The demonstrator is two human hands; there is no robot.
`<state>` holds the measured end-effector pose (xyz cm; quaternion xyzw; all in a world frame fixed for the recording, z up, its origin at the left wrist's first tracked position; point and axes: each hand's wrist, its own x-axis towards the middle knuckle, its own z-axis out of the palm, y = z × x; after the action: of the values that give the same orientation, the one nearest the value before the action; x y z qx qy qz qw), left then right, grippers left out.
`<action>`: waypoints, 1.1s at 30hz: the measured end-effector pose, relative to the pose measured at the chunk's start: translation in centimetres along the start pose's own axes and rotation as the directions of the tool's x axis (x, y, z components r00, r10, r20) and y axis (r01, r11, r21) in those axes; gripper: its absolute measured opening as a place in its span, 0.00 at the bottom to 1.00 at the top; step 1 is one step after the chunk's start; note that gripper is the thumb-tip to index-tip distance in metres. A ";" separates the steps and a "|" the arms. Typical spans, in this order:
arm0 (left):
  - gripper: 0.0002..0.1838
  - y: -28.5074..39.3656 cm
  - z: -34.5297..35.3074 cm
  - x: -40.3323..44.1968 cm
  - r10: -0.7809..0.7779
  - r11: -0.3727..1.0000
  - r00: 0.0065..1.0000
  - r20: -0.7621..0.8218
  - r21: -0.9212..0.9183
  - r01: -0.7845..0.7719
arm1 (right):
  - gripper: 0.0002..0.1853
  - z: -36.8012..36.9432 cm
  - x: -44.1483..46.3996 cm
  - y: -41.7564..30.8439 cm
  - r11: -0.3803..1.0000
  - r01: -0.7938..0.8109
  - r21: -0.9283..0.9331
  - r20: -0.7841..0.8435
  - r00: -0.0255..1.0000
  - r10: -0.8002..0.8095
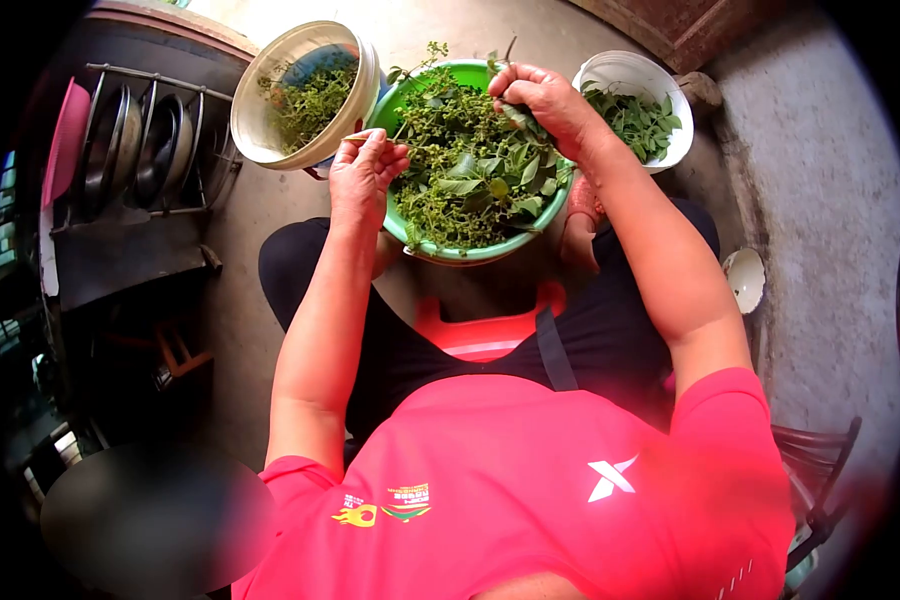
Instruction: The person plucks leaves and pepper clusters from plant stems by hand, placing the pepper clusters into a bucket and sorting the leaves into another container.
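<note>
A green basin (398, 222) stands between my knees, heaped with leafy sprigs (460, 190) that carry clusters of small green buds. Over its left rim, my left hand (368, 178) is closed in a pinch on a thin stem (400, 133). At the upper right of the basin, my right hand (542, 98) is closed around some green leaves (523, 122), and a bare stalk sticks up beside its fingers. The palm side of the right hand is hidden.
To the left, a cream bucket (255, 135) holds budded sprigs. On the right, a white bucket (678, 100) contains loose green leaves. A rack (150, 78) with metal pans stands at far left. A small white bowl (744, 278) lies near the right wall, and a red stool (470, 335) shows beneath me.
</note>
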<state>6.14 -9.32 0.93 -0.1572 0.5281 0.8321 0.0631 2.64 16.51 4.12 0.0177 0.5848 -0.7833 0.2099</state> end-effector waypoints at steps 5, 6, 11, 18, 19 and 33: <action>0.06 5.7 -2.4 5.1 0.224 0.975 0.950 -0.218 0.043 -0.220 | 0.08 -2.4 0.3 -0.8 0.998 0.055 0.040 -0.152 0.987 -0.048; 0.06 7.4 -3.9 6.6 0.263 0.965 0.937 -0.231 0.040 -0.261 | 0.08 -2.7 0.2 -1.1 0.997 0.059 0.053 -0.183 0.982 -0.048; 0.30 10.1 -7.3 10.9 0.104 0.993 0.884 -0.455 -0.003 -0.119 | 0.09 -3.0 -0.1 -2.6 0.971 0.157 0.178 -0.277 0.955 -0.103; 0.19 0.4 5.5 5.3 0.102 0.167 0.934 0.342 0.920 -0.355 | 0.10 -3.6 0.2 -3.6 0.964 0.177 0.196 -0.281 0.952 -0.118; 0.19 -1.1 6.4 5.3 0.137 0.101 0.921 0.364 0.920 -0.379 | 0.09 -3.7 0.2 -3.6 0.944 0.196 0.265 -0.280 0.952 -0.119; 0.20 -0.9 4.4 11.9 0.339 -0.235 0.833 0.438 0.896 -0.376 | 0.09 -3.3 -0.2 -4.3 0.945 0.176 0.275 -0.274 0.957 -0.098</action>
<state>-5.71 -5.73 -2.02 0.1122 0.9792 0.1487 -0.0799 0.64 20.59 7.06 0.1094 0.4829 -0.8658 0.0720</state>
